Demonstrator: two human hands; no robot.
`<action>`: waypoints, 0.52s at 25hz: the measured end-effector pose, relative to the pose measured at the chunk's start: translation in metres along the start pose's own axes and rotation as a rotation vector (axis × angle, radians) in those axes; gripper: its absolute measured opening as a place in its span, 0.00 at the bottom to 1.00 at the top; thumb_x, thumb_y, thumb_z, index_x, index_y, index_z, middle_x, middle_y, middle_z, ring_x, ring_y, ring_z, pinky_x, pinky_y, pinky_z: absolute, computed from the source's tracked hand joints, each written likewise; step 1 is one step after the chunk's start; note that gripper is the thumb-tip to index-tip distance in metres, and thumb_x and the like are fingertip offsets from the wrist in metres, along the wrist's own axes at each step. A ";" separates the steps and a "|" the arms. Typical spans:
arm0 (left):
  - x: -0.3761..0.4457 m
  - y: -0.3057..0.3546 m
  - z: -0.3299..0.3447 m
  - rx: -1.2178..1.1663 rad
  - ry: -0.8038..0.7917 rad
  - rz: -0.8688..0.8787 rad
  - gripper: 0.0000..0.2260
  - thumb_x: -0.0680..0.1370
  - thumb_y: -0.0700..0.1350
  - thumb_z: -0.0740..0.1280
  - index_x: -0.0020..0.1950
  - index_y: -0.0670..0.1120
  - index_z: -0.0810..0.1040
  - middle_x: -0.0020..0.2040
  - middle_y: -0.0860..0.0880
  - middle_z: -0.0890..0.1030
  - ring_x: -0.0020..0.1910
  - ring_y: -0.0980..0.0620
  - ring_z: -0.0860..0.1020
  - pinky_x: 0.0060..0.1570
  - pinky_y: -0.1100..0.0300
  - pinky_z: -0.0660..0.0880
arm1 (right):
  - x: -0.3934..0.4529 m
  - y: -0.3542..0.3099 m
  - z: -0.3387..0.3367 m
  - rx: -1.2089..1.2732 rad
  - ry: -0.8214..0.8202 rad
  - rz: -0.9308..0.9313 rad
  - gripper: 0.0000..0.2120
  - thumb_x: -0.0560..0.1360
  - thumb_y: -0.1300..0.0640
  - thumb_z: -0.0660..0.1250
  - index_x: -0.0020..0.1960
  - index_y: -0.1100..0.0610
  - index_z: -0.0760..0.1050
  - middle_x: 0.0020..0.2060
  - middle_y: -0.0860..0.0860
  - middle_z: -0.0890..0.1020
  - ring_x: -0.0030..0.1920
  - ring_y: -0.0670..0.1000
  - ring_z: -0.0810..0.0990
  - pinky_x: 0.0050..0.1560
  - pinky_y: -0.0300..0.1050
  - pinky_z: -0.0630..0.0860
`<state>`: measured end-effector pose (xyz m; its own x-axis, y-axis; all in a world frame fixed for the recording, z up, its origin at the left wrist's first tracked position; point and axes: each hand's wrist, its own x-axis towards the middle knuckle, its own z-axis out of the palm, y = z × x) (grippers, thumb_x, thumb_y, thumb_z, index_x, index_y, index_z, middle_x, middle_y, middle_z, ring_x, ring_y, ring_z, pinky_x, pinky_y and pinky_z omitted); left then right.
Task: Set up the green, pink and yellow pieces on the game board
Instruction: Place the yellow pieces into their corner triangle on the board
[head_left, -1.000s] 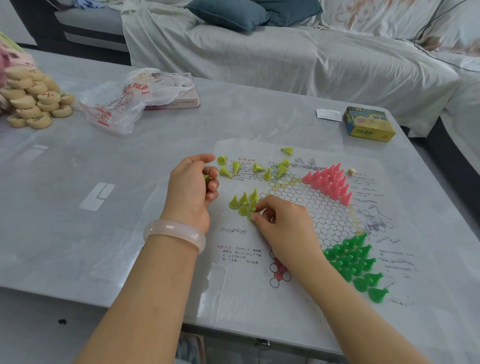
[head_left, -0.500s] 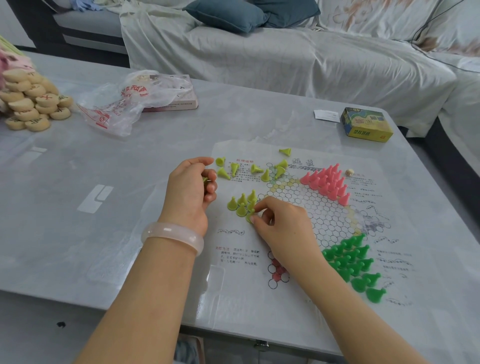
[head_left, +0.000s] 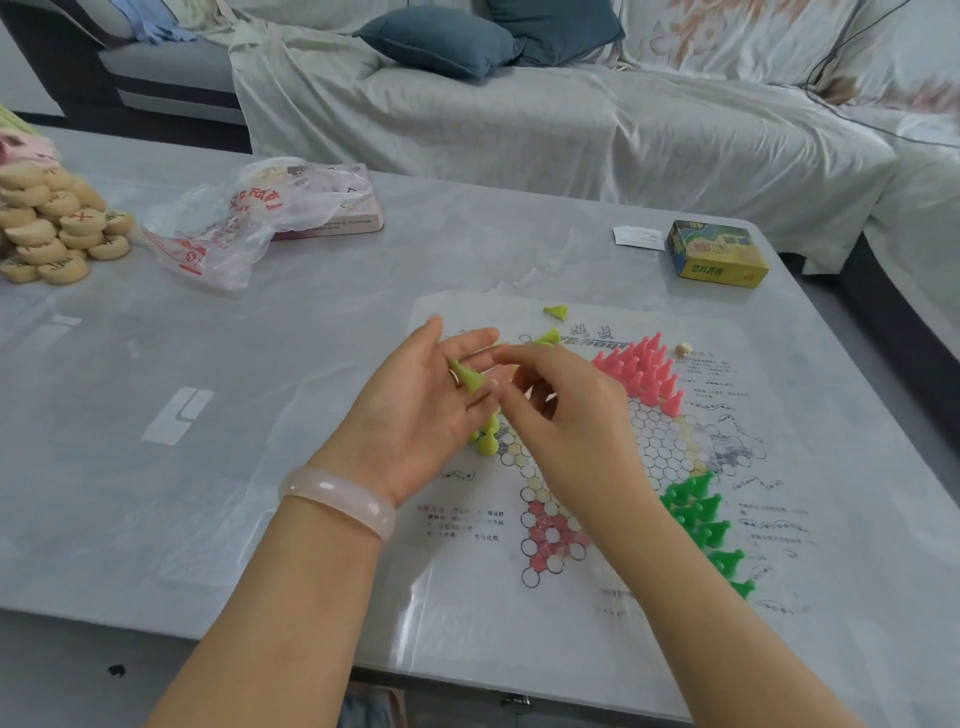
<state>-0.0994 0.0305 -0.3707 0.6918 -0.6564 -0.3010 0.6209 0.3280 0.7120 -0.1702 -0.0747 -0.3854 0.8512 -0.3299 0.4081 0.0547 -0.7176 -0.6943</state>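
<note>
The small yellow-green plastic cone piece (head_left: 467, 378) lies across the upturned, loosely spread left hand (head_left: 415, 415), tip toward eleven o'clock, just at nine o'clock of the right hand's (head_left: 566, 415) curled, empty-looking fingers (head_left: 506, 395).

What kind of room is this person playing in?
Most likely a living room at home. A sofa draped in a pale cover with blue cushions stands behind a low grey table, and the table holds a paper game board, a small card box and a plastic bag.
</note>
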 end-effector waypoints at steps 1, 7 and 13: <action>0.001 -0.002 0.003 0.042 -0.023 -0.011 0.24 0.81 0.54 0.48 0.65 0.38 0.70 0.58 0.42 0.77 0.54 0.48 0.76 0.54 0.57 0.74 | 0.000 0.000 0.002 -0.005 -0.023 -0.001 0.07 0.72 0.58 0.67 0.49 0.51 0.78 0.32 0.42 0.75 0.34 0.42 0.72 0.37 0.32 0.68; -0.001 -0.001 0.006 0.280 -0.027 0.025 0.23 0.80 0.57 0.46 0.67 0.47 0.67 0.55 0.48 0.78 0.54 0.51 0.77 0.53 0.58 0.72 | 0.001 -0.001 0.005 0.053 -0.098 0.071 0.07 0.70 0.62 0.65 0.45 0.52 0.74 0.35 0.45 0.78 0.36 0.45 0.75 0.39 0.38 0.73; 0.006 0.022 -0.023 0.540 0.520 0.372 0.07 0.79 0.41 0.57 0.48 0.48 0.74 0.51 0.45 0.76 0.41 0.51 0.75 0.41 0.62 0.70 | 0.018 0.005 -0.027 0.304 0.083 0.314 0.06 0.72 0.62 0.65 0.42 0.52 0.69 0.36 0.52 0.81 0.34 0.46 0.78 0.33 0.34 0.75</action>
<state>-0.0734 0.0495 -0.3714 0.9808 -0.1293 -0.1462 0.1479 0.0041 0.9890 -0.1688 -0.1004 -0.3654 0.8070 -0.5602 0.1871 -0.0382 -0.3656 -0.9300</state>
